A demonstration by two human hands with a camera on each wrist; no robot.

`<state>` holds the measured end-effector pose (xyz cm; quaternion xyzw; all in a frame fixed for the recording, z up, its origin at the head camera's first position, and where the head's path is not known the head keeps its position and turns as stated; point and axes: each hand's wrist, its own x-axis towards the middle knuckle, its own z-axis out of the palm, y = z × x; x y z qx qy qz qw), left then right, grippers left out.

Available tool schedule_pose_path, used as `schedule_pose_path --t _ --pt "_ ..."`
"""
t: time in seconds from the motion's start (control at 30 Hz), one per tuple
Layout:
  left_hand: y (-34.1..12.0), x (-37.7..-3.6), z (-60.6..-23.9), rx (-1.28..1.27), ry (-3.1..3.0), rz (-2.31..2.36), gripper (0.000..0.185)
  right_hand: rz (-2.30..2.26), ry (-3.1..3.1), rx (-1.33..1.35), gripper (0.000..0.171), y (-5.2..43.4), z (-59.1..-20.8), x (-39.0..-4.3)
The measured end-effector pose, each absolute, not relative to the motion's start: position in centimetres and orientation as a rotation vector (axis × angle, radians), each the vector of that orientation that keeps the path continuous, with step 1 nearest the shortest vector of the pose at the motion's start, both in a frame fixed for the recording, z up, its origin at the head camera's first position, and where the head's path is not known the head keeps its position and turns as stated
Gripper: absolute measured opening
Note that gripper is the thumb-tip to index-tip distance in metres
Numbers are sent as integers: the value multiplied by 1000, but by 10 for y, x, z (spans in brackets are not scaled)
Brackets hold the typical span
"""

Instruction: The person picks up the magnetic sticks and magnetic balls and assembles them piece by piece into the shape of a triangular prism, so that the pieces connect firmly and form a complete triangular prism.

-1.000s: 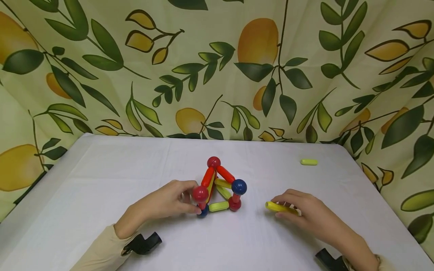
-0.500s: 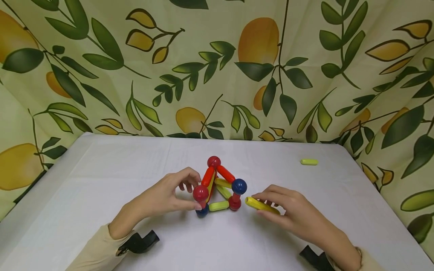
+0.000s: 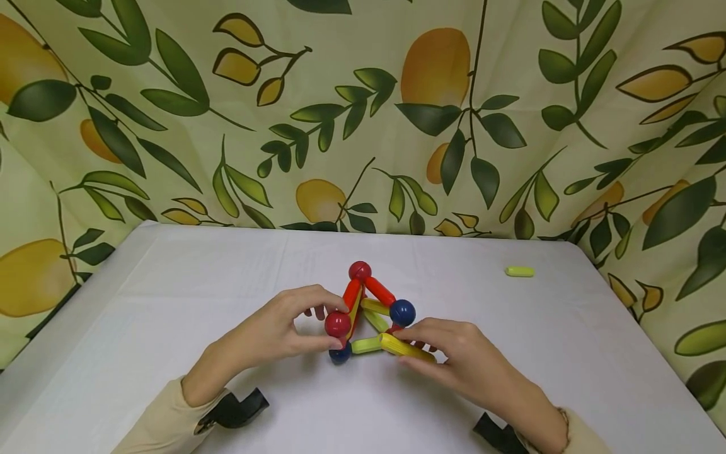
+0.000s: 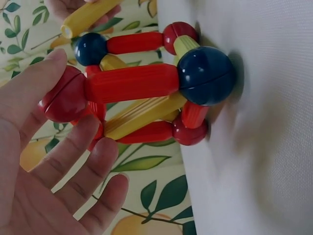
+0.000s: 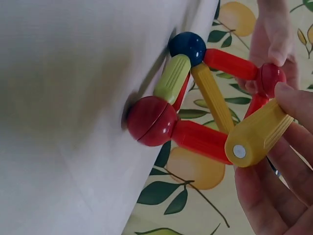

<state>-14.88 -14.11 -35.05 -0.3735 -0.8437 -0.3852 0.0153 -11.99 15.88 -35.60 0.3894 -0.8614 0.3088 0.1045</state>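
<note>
A small frame of red and yellow rods (image 3: 368,309) joined by red and blue balls stands mid-table. My left hand (image 3: 326,328) holds its near-left red ball (image 3: 338,323) between thumb and fingers; in the left wrist view the thumb lies on that ball (image 4: 63,98). My right hand (image 3: 420,353) pinches a loose yellow rod (image 3: 405,347) and has its tip at the frame's near-right corner, in front of the blue ball (image 3: 402,312). The right wrist view shows the rod's end (image 5: 257,134) close to a red rod (image 5: 200,139), which runs to a red ball (image 5: 151,121) on the table.
A short yellow-green rod (image 3: 519,271) lies alone at the far right of the white table (image 3: 170,296). A leaf-and-lemon printed curtain (image 3: 363,113) hangs behind and at both sides. Black wrist mounts (image 3: 238,407) sit at my cuffs.
My right hand has carried the yellow rod leftward from the table up to the frame's near-right corner. My left hand's fingers rose from beside the frame onto its red ball.
</note>
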Motion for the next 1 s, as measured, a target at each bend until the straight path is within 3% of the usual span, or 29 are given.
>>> schedule_pose_path --t 1.0 --pt "-141 -150 -350 -1164 -2652 -1284 36 625 -2368 1105 36 120 -370 -123"
